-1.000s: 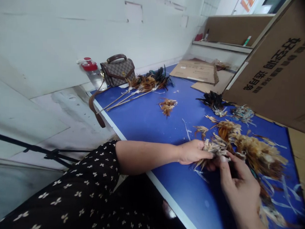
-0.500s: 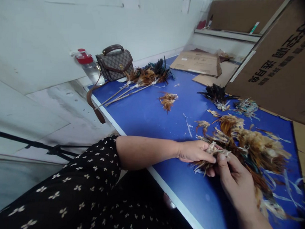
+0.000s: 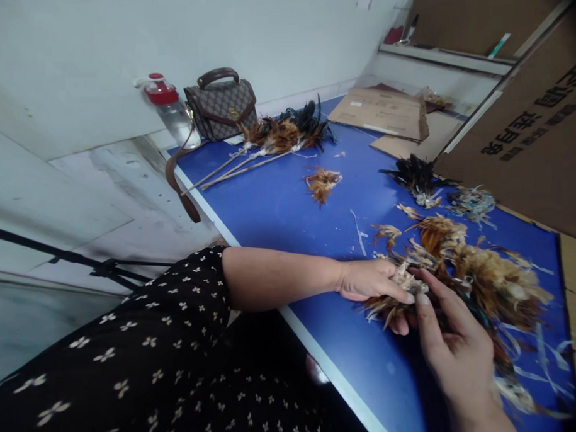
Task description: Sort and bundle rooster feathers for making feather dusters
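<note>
One red-capped bottle [image 3: 160, 93] is at the left corner of the blue counter [image 3: 264, 209], just beside a patterned handbag [image 3: 222, 106] with no maker's name I can read. Next, three feathered sticks [image 3: 245, 170] lie with their bare ends toward the counter's near edge, and a small brown tuft [image 3: 323, 184] rests apart from them. Inside the near edge, toward the right, the left hand [image 3: 371, 280] pinches a feather bunch [image 3: 405, 280], thumb above and fingers beneath. The right hand [image 3: 460, 351] has thumb and forefinger about the bunch's pale ends; whether they press tight I can't tell. I'd judge the left grip should be firm but not crushing, while light right fingertips square the ends so no quill sticks out. Farther right, a tangle of bluish strips [image 3: 472, 205] sits near the cardboard, and a loose feather pile [image 3: 503, 274] spreads toward the right edge. Last, an upright cardboard panel [image 3: 536, 149] carries large dark Chinese characters: 选月兔 reads clearly, with 调 above; the smaller lines are too blurred.
</note>
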A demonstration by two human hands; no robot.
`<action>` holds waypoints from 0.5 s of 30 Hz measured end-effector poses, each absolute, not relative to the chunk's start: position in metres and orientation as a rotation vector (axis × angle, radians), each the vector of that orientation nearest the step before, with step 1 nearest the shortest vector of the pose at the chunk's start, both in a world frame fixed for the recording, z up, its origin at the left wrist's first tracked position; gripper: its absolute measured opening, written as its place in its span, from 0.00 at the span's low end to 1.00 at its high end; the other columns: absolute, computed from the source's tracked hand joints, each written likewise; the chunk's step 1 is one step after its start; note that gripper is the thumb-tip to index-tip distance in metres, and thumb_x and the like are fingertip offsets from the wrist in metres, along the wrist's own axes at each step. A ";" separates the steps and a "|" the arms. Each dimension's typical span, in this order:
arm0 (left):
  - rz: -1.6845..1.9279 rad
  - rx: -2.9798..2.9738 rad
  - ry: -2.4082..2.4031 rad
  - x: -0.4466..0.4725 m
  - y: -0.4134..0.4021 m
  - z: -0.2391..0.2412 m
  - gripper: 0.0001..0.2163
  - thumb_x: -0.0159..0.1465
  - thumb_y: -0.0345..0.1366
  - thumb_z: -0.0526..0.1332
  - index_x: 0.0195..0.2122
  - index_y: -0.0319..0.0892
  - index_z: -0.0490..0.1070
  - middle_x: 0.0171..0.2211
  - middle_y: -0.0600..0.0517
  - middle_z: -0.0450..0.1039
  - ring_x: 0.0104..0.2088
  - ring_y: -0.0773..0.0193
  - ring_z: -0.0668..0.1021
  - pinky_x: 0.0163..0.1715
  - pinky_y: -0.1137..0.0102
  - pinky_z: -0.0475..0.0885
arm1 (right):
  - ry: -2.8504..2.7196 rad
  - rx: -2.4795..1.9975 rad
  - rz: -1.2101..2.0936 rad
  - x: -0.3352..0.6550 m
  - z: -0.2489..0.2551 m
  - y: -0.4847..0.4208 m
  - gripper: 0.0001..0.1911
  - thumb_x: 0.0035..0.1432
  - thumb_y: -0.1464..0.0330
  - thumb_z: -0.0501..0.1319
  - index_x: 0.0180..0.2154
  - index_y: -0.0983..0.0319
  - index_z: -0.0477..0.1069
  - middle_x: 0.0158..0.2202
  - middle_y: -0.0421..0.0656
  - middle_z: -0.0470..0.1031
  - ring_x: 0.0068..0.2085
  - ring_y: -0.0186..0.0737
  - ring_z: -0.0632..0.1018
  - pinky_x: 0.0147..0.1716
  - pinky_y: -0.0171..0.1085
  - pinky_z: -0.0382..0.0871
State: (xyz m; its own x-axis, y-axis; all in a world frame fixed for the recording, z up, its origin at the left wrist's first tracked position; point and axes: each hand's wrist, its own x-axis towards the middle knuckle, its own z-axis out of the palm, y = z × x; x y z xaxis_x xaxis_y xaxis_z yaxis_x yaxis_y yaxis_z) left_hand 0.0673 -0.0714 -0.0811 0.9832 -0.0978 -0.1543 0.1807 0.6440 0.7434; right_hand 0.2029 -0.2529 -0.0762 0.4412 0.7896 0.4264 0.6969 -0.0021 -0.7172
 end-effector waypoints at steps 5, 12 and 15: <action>-0.171 0.852 0.124 0.066 -0.071 -0.080 0.06 0.65 0.30 0.78 0.40 0.38 0.84 0.35 0.44 0.85 0.40 0.54 0.91 0.49 0.55 0.91 | -1.298 -1.711 0.174 0.200 -0.073 -0.252 0.29 0.79 0.47 0.66 0.67 0.57 0.86 0.53 0.52 0.90 0.40 0.47 0.88 0.44 0.48 0.88; 0.206 0.773 0.129 0.079 -0.076 -0.085 0.10 0.67 0.36 0.81 0.45 0.39 0.87 0.46 0.43 0.89 0.51 0.53 0.91 0.70 0.49 0.82 | -0.910 -1.648 0.191 0.190 -0.071 -0.251 0.37 0.73 0.43 0.73 0.73 0.54 0.82 0.63 0.53 0.88 0.52 0.56 0.90 0.53 0.53 0.89; 0.357 0.763 0.138 0.085 -0.078 -0.087 0.14 0.65 0.42 0.84 0.41 0.39 0.87 0.47 0.41 0.90 0.61 0.50 0.88 0.81 0.50 0.70 | -0.792 -1.689 0.213 0.190 -0.076 -0.249 0.32 0.71 0.42 0.75 0.65 0.54 0.86 0.59 0.52 0.89 0.55 0.58 0.89 0.57 0.54 0.86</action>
State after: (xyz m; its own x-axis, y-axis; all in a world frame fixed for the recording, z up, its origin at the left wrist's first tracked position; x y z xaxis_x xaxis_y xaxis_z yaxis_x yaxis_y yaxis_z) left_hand 0.0855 -0.0776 -0.0874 0.9311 0.3648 0.0061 -0.2657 0.6665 0.6965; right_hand 0.1898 -0.2486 -0.0755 0.7515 0.6022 0.2693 0.3857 -0.0701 -0.9199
